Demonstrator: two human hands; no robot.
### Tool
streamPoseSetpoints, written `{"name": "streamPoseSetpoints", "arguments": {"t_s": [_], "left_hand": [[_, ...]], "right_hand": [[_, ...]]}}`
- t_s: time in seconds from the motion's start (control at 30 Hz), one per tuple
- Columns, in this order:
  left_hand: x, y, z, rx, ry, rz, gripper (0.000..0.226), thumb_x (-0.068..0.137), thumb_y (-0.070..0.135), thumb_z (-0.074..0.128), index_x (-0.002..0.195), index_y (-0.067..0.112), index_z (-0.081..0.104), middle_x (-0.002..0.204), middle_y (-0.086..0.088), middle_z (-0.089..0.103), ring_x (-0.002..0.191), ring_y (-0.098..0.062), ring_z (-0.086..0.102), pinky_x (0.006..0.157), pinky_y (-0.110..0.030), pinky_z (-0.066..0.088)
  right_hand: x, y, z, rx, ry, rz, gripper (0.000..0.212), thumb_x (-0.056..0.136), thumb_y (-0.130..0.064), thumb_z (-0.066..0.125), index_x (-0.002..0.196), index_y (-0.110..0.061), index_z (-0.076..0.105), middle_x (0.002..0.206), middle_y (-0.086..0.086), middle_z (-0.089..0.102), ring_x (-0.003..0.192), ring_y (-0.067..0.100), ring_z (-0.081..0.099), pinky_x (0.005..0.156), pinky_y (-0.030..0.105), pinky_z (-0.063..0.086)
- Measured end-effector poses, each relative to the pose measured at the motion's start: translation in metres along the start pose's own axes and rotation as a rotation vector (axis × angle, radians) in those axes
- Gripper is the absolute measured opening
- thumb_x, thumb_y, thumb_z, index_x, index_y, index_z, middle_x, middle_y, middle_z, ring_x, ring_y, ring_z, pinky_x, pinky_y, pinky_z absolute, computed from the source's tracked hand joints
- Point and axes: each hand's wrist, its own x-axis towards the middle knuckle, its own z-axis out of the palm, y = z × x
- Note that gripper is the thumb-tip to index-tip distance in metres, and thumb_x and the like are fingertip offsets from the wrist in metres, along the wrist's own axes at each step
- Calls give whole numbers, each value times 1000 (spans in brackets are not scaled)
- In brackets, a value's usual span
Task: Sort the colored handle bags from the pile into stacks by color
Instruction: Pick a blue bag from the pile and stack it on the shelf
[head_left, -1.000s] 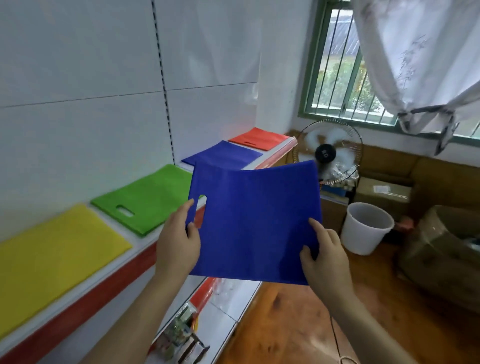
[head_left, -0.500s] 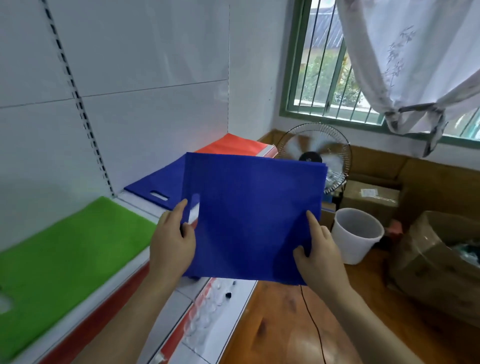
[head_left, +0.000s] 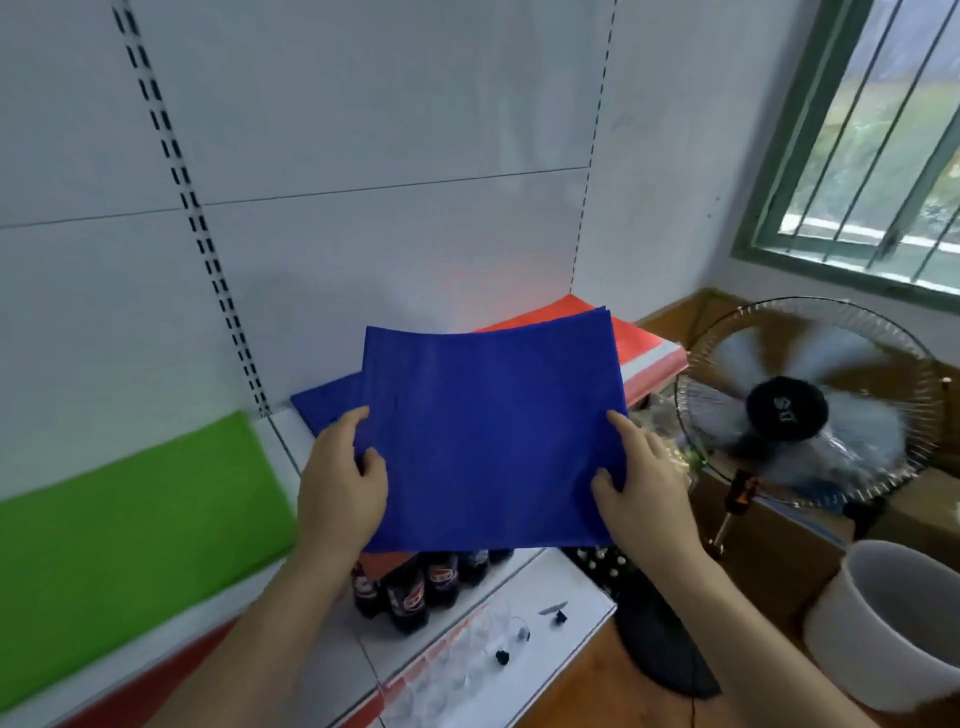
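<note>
I hold a blue handle bag (head_left: 488, 436) flat in both hands, just above the white shelf (head_left: 283, 441). My left hand (head_left: 340, 478) grips its left edge and my right hand (head_left: 641, 478) grips its right edge. Under it, a blue bag stack (head_left: 324, 402) shows only at its left corner. A green bag stack (head_left: 130, 525) lies on the shelf to the left. An orange-red bag stack (head_left: 636, 338) lies behind and to the right, mostly hidden by the held bag.
A spinning floor fan (head_left: 800, 405) stands right of the shelf, with cardboard boxes (head_left: 769, 545) below it and a white bucket (head_left: 883, 623) at the lower right. Dark soda bottles (head_left: 410, 592) stand on the lower shelf. A barred window (head_left: 883, 171) is at the upper right.
My view has swung left and down toward the shelf. The held blue bag has moved forward and lower, now lying almost flat over the blue stack. Both hands keep their grip.
</note>
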Motion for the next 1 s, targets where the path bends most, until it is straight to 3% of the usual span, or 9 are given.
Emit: {"name": "streamPoseSetpoints", "arguments": {"t_s": [0.13,0.27,0.47,0.63,0.73,0.9,1.0], "left_hand": [[26,-21,3,58,88,-66,43,102,16,59,144,18,54,135,-2,60,118,-21,60,98,-42,53],[47,-43,10,105,117,-134,43,100,15,60,143,14,56,131,-6,61,113,-26,62,95,-47,54],[64,-53,20,227,105,-254,46,101,17,57,147,13,54,134,-7,60,92,-13,56,81,-32,46],[65,-52,27,405,91,-314,45,98,17,58,143,12,57,129,-11,63,107,-28,63,88,-40,53],[61,-48,33,522,84,-379,46,98,18,58,144,10,57,132,-12,63,115,-30,63,95,-42,52],[54,-39,45,733,86,-449,44,98,27,57,138,8,62,121,-13,65,104,-34,62,92,-44,52],[50,-35,52,859,94,-441,47,99,46,53,124,9,69,109,-13,68,95,-36,61,87,-44,52]], "right_hand": [[59,-9,37,24,-54,-89,61,98,-14,60,154,-29,42,141,-4,50,105,11,49,87,29,43],[105,-18,74,12,-96,-144,59,97,-12,57,154,-26,46,141,-4,51,109,16,56,86,30,44],[160,-18,113,-34,-178,-234,58,96,-12,59,152,-22,50,145,0,50,112,27,61,91,41,52],[191,-7,137,-62,-260,-306,57,96,-13,60,152,-17,51,143,0,49,107,29,62,81,37,51],[203,-1,152,-63,-320,-342,57,97,-18,59,153,-15,49,140,-1,51,113,26,60,87,42,55],[213,7,162,-162,-357,-463,57,94,-26,65,145,-3,56,129,13,60,117,36,56,97,48,52],[215,12,165,-241,-362,-524,60,91,-39,70,136,1,62,124,19,62,113,42,57,98,50,51]]}}
